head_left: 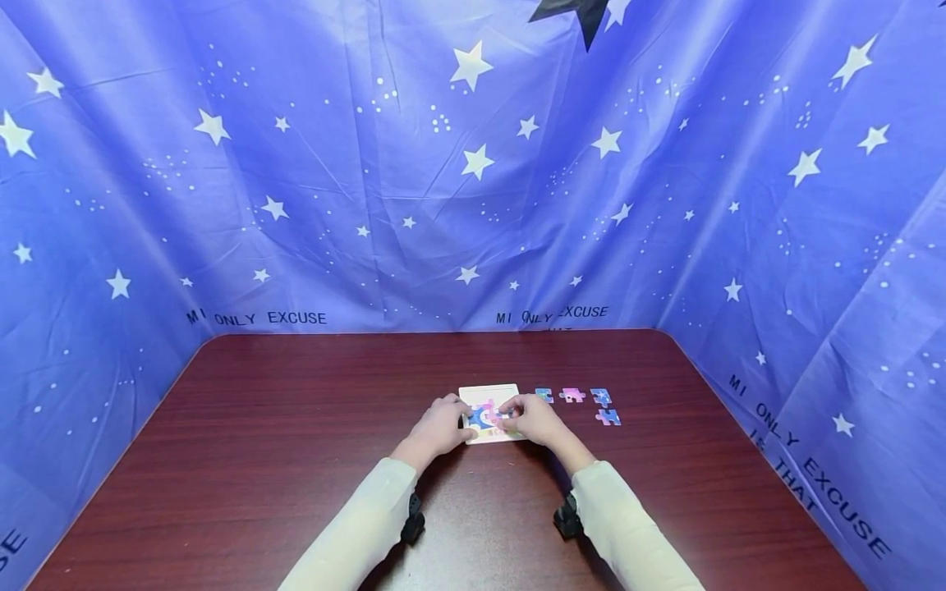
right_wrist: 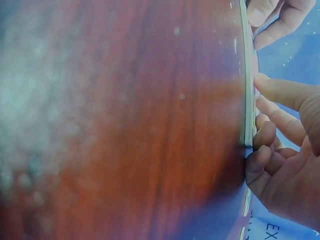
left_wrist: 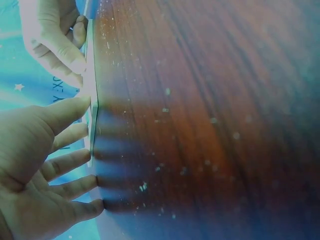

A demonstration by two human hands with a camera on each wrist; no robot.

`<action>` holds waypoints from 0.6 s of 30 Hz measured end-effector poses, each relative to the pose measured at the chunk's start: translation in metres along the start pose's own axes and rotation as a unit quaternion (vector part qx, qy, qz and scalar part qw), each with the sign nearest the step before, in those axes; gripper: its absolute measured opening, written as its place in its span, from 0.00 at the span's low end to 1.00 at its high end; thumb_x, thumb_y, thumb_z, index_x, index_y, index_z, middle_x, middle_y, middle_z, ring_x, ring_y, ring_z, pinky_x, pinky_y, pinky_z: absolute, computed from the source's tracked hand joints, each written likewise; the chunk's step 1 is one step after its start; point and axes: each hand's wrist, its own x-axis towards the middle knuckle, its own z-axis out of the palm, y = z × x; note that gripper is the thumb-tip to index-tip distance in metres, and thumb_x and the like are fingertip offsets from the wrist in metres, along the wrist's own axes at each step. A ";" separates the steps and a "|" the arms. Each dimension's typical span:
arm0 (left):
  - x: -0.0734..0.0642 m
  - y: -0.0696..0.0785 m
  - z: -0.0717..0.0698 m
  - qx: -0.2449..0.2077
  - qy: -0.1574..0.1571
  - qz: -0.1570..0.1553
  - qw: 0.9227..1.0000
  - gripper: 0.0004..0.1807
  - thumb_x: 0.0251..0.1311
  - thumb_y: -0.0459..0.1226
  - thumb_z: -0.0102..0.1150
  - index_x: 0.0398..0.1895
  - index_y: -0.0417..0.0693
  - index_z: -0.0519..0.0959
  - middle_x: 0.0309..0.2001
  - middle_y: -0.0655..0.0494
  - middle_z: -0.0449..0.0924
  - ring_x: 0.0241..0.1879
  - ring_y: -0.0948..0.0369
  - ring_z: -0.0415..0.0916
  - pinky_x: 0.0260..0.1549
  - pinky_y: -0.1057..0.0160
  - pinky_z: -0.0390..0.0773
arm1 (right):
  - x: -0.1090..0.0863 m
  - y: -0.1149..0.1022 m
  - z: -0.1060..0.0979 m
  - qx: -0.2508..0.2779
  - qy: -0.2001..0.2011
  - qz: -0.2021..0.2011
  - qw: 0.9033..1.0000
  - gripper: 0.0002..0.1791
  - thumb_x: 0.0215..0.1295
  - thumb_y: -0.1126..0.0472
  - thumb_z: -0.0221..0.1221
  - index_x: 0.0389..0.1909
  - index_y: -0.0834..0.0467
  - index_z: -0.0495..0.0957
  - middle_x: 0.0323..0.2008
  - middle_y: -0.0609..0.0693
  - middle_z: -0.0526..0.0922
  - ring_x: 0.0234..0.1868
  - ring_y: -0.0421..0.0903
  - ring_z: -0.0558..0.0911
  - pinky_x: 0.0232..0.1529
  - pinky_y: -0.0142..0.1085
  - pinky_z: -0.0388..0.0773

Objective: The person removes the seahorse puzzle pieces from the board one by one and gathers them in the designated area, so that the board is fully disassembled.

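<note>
A white puzzle tray [head_left: 488, 389] lies on the table, partly filled with blue and pink puzzle pieces [head_left: 480, 416]. At its left edge, my left hand [head_left: 443, 425] steadies it with spread, fairly straight fingers; in the left wrist view the thumb touches the tray's edge and the lower fingertips reach the tabletop. Over the tray's right half, my right hand [head_left: 538, 420] pinches a pink puzzle piece [head_left: 502, 415] between thumb and index finger, low against the tray. Its other fingers are curled by the tray's right edge in the right wrist view. The hand hides part of the tray.
Right of the tray lie several loose pieces: a green-blue piece [head_left: 544, 395], a pink piece [head_left: 572, 395], a blue piece [head_left: 601, 397] and a blue-pink piece [head_left: 608, 417]. The dark red wooden table [head_left: 296, 410] is surrounded by a blue star-patterned curtain [head_left: 414, 164].
</note>
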 end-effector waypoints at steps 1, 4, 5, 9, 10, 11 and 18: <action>0.000 0.000 0.000 0.001 -0.001 0.000 1.000 0.18 0.54 0.42 0.64 0.45 0.42 0.80 0.50 0.47 0.74 0.50 0.47 0.72 0.52 0.52 0.72 | 0.000 -0.001 0.000 0.004 -0.001 0.003 1.000 0.08 0.51 0.66 0.65 0.34 0.61 0.82 0.21 0.47 0.70 0.23 0.40 0.68 0.25 0.29 0.65; 0.001 0.001 -0.001 0.001 -0.003 -0.001 1.000 0.18 0.53 0.42 0.65 0.44 0.42 0.80 0.50 0.47 0.74 0.50 0.47 0.72 0.51 0.53 0.73 | 0.000 -0.003 -0.001 0.013 -0.003 0.014 1.000 0.08 0.52 0.66 0.65 0.34 0.61 0.81 0.21 0.47 0.70 0.23 0.40 0.68 0.25 0.30 0.65; 0.001 0.001 -0.001 0.002 -0.003 -0.001 1.000 0.18 0.53 0.42 0.65 0.44 0.42 0.80 0.50 0.47 0.74 0.49 0.47 0.72 0.51 0.53 0.73 | -0.001 -0.004 -0.001 0.015 -0.003 0.018 1.000 0.07 0.52 0.66 0.65 0.34 0.61 0.81 0.21 0.47 0.70 0.23 0.40 0.68 0.25 0.30 0.65; 0.001 0.002 -0.002 0.002 -0.004 0.000 1.000 0.17 0.52 0.41 0.65 0.44 0.42 0.80 0.50 0.46 0.74 0.49 0.47 0.72 0.50 0.53 0.73 | -0.001 -0.007 -0.002 0.015 -0.007 0.034 0.999 0.07 0.52 0.66 0.65 0.34 0.61 0.81 0.21 0.48 0.69 0.24 0.41 0.68 0.26 0.31 0.65; 0.000 0.003 -0.003 0.003 -0.004 0.000 1.000 0.17 0.52 0.41 0.65 0.44 0.41 0.80 0.49 0.46 0.74 0.48 0.47 0.72 0.50 0.53 0.73 | -0.001 -0.007 -0.002 0.014 -0.007 0.036 0.999 0.07 0.53 0.66 0.65 0.34 0.61 0.81 0.21 0.48 0.69 0.24 0.41 0.68 0.26 0.31 0.65; 0.000 0.004 -0.003 0.002 -0.003 0.000 1.000 0.17 0.52 0.41 0.65 0.44 0.41 0.80 0.49 0.46 0.75 0.48 0.47 0.72 0.50 0.53 0.73 | -0.001 -0.007 -0.002 0.014 -0.007 0.037 0.999 0.07 0.53 0.66 0.65 0.34 0.61 0.81 0.21 0.48 0.69 0.24 0.41 0.68 0.26 0.31 0.65; 0.001 0.004 -0.004 0.007 -0.008 -0.002 1.000 0.18 0.51 0.41 0.65 0.44 0.42 0.80 0.48 0.47 0.74 0.49 0.46 0.72 0.50 0.53 0.73 | 0.002 -0.006 -0.001 0.004 -0.005 0.037 0.999 0.07 0.52 0.66 0.65 0.33 0.61 0.80 0.20 0.46 0.68 0.23 0.40 0.67 0.25 0.30 0.64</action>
